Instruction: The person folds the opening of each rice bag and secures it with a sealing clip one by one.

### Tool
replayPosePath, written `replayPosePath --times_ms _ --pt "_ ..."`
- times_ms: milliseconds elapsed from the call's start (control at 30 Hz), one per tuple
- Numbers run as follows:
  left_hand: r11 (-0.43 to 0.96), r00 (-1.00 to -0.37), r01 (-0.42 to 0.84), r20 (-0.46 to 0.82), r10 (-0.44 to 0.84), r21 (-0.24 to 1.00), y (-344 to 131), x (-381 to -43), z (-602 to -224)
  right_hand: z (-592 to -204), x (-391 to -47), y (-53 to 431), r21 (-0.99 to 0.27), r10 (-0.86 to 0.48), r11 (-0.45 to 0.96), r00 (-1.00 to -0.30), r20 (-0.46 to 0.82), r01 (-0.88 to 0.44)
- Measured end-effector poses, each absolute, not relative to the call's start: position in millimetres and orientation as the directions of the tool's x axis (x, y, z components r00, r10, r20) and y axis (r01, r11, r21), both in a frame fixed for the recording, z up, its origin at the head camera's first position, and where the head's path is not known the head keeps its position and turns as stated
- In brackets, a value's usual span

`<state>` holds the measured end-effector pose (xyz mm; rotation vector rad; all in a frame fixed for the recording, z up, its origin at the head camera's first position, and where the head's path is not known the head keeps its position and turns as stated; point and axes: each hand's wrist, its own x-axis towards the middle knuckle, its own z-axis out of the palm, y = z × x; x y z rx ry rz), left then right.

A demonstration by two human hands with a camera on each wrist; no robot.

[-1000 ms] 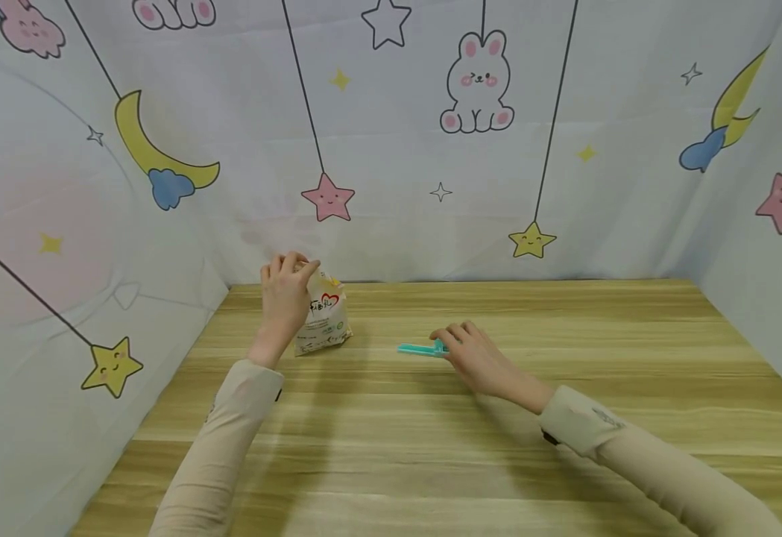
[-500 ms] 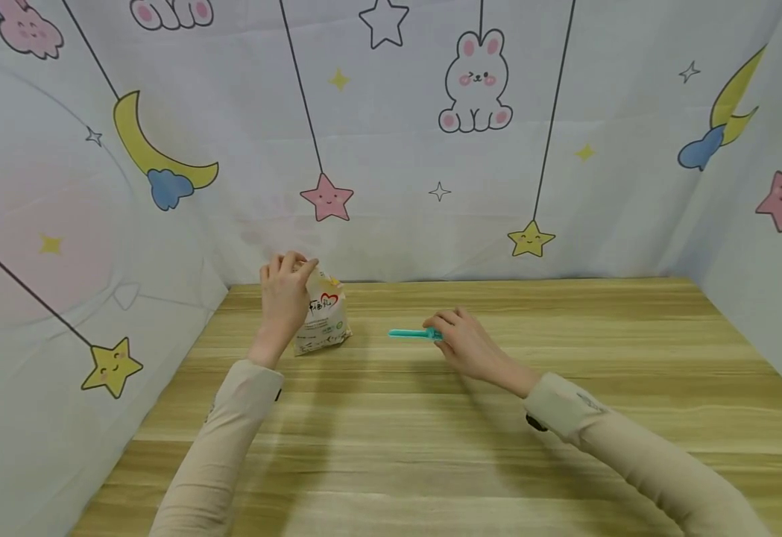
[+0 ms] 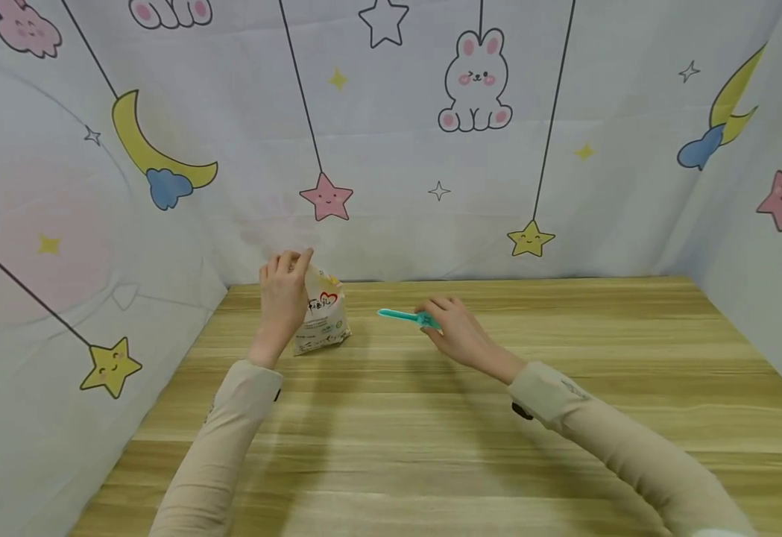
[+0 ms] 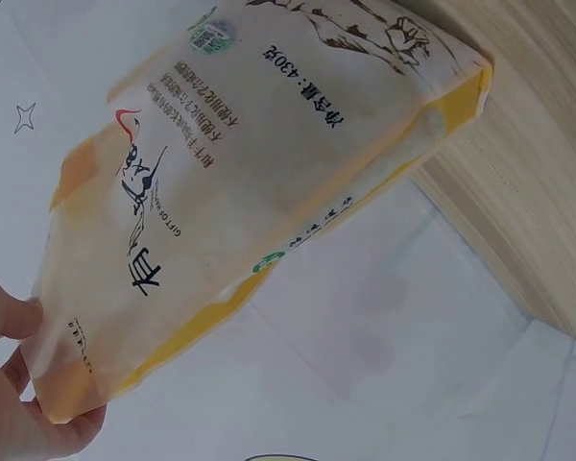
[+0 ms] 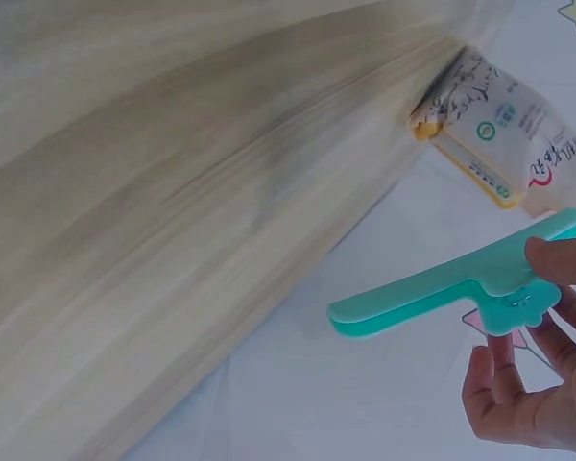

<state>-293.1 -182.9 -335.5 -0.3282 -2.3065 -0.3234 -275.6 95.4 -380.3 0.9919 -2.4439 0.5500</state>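
A cream paper-like food bag [image 3: 323,317] with yellow side edges and printed writing stands at the back left of the table. My left hand [image 3: 283,294] pinches its top; in the left wrist view the thumb and fingers grip the top end of the bag [image 4: 202,192]. To the right, my right hand [image 3: 461,332] holds a turquoise bag clip [image 3: 399,315] above the table, its long bar pointing left at the bag. Seen from the right wrist, the thumb and fingers pinch the handle of the bag clip [image 5: 451,279], and its two bars lie together.
A wood-grain table [image 3: 391,447] lies under both arms. White curtain cloth [image 3: 391,134] with printed stars, moons and a rabbit hangs close behind and along both sides of the table.
My right hand has lifted the bag clip and carried it left and away from me, closer to the bag. My left hand stays at the bag's top, its thumb slightly raised.
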Motion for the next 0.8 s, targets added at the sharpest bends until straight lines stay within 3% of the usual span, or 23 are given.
replayPosePath --times_ms 367,800 --pt "0.930 -0.649 0.340 0.751 0.123 0.141 -185 -295 -337 -372 -290 84 -0.139 -0.562 0.657 -0.604 0.566 -0.741" --pt "0.914 -0.625 0.361 0.775 0.091 0.183 -184 -295 -337 -356 -302 69 -0.218 -0.551 0.650 -0.649 0.525 -0.728"
